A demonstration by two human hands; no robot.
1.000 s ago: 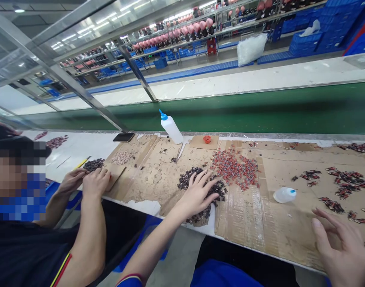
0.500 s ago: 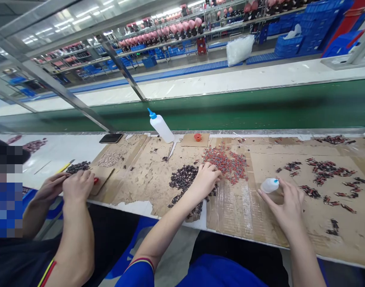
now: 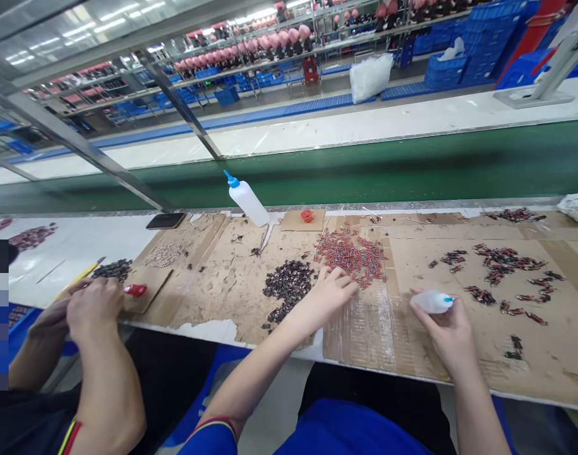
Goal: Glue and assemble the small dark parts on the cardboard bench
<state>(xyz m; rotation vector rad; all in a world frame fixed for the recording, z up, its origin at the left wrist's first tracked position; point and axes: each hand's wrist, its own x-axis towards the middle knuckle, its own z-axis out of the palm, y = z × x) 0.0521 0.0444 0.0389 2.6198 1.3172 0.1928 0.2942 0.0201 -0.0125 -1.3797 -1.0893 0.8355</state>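
My right hand [image 3: 447, 332] is wrapped round a small translucent squeeze bottle [image 3: 429, 301] with a blue tip, held tilted over the cardboard with the tip toward the right. My left hand [image 3: 332, 292] is at the near edge of a pile of small red-and-grey parts [image 3: 349, 253]. Its fingers are bent and drawn together; whatever is between the fingertips is hidden. Just left of that hand and under its wrist lies a heap of small dark parts [image 3: 287, 285]. To the right, several groups of joined red-and-black pieces [image 3: 505, 262] are spread on the cardboard [image 3: 412, 354].
A tall white bottle [image 3: 251, 203] with a blue nozzle stands at the back, beside a small red cap-like dish [image 3: 306, 216]. A dark phone [image 3: 165, 220] lies farther left. At the left, a co-worker's hands [image 3: 92, 309] work near a red object [image 3: 136, 290]. A metal post slants above.
The squeeze bottle in my right hand has swung so its tip points more right and slightly down. My left hand has shifted from the dark heap to the red pile's edge.
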